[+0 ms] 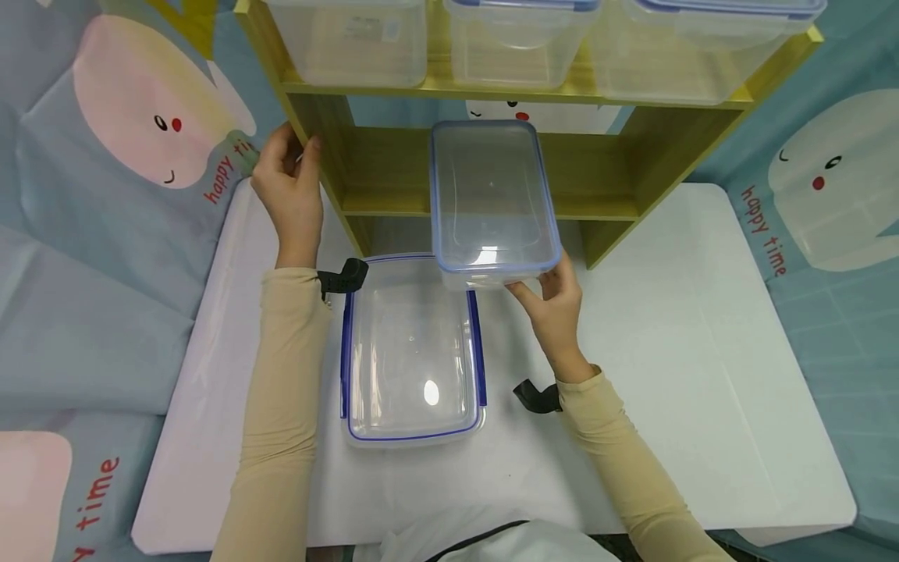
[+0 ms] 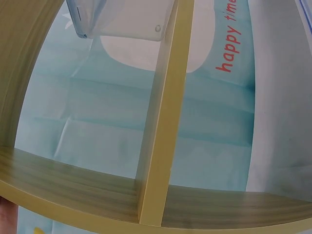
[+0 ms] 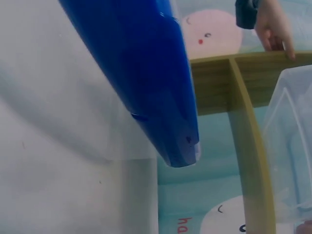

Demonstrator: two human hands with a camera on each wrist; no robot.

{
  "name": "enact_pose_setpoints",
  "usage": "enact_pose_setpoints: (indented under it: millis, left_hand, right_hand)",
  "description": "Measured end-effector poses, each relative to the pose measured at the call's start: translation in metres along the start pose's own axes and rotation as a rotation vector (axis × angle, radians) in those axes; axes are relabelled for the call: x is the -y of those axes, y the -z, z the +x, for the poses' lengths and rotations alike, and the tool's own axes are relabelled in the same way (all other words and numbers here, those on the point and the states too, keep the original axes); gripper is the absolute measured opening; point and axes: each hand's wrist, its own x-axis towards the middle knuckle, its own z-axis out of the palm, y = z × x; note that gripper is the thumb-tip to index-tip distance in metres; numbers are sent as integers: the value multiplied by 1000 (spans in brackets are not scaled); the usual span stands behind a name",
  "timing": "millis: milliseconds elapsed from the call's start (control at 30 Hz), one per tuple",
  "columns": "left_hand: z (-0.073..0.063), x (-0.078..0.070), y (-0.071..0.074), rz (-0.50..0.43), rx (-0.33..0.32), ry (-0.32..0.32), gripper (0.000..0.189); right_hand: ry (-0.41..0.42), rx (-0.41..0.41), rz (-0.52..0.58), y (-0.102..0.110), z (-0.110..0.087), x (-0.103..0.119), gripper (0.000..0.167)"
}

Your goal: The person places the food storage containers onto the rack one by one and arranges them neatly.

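Observation:
My right hand [image 1: 558, 312] grips the near right corner of a clear plastic food container [image 1: 495, 199] with a pale blue-edged lid. That container overlaps the opening of a wooden shelf unit [image 1: 492, 207] in the head view; its side also shows in the right wrist view, as a clear wall [image 3: 292, 146]. At the unit's left side panel, my left hand [image 1: 289, 191] holds the front edge between thumb and fingers. A larger clear container [image 1: 414, 351] with dark blue side clips lies on the table below, partly under the held one.
Three lidded containers stand on the upper shelf: left [image 1: 351, 47], middle [image 1: 520, 47] and right [image 1: 688, 58]. The white table [image 1: 702, 351] extends under the unit. Printed cloth [image 1: 105, 297] hangs around it. A blue clip [image 3: 146, 73] looms close in the right wrist view.

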Motion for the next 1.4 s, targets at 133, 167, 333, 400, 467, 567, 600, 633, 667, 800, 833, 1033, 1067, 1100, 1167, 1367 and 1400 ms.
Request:
enact_pose_setpoints:
  millis: [133,167,333,400,467,567,600,633,667,800,833,1033,1067,1100,1167,1367,1400]
  left_hand:
    - [0,0,0,-2,0,-1,21]
    - [0,-1,0,-4,0,0,21]
    - [0,-1,0,-5,-1,-3,21]
    - [-1,-1,0,3,0,-19,20]
    - [-2,0,0,3,-4,-20,20]
    - [-3,0,1,7,-10,-20,20]
    - [-3,0,1,9,-11,-21,20]
    - [-3,0,1,11,-14,-19,20]
    - [-3,0,1,13,-15,-20,20]
    - [-3,-1,0,21,-18,-37,19]
    - [-3,-1,0,25,-15,-51,19]
    - [-3,0,-1,44,9,-132,19]
    - [-3,0,-1,50,11,-139,20]
    - [-3,0,-1,55,14,-141,20]
    - [-3,-1,-1,55,16,-139,20]
    - [-4,-2,0,59,17,-133,19]
    - [-4,-2,0,61,19,-136,19]
  right_hand:
    - [-27,14,-6,-2,3,0,65]
    - [-32,16,-7,-3,4,-1,65]
    - [-55,16,3,-7,8,-3,66]
    - [-61,17,9,-8,11,-4,65]
    - [-60,14,19,-10,14,-6,65]
    - [-50,5,26,-14,17,-8,65]
    - [-44,-1,29,-15,17,-9,65]
    - [-41,-7,32,-16,18,-10,66]
    - [-40,-10,31,-17,18,-10,66]
    - [-71,-29,25,-20,21,-11,68]
    - [-84,-30,23,-21,23,-10,68]
    - [-126,-14,0,-25,32,-12,70]
    - [-127,-9,-10,-25,33,-12,70]
    - [-128,-2,-22,-25,34,-13,70]
    - [-131,12,-45,-26,37,-14,71]
    - [-134,75,-74,-24,45,-14,71]
    - [-130,82,-82,-22,46,-14,70]
